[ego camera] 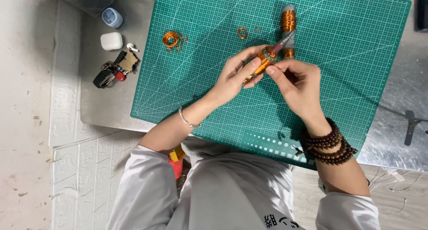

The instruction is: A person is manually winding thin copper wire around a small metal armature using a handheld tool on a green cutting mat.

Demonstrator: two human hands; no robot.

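- A metal table (397,123) with a dull grey, brushed top fills the upper part of the view; soft light falls evenly on it, with pale glare on its right side
- A green cutting mat (347,47) with a white grid covers most of the tabletop, its left edge slanting
- Left of the table runs a white wall (26,100), rough and speckled with small marks
- Below it, a band of white painted brick (84,167) shows shallow joints
- At lower right, a pale wooden floor (307,190) shows under the table edge
- Thin white cords (397,178) lie loose on that floor
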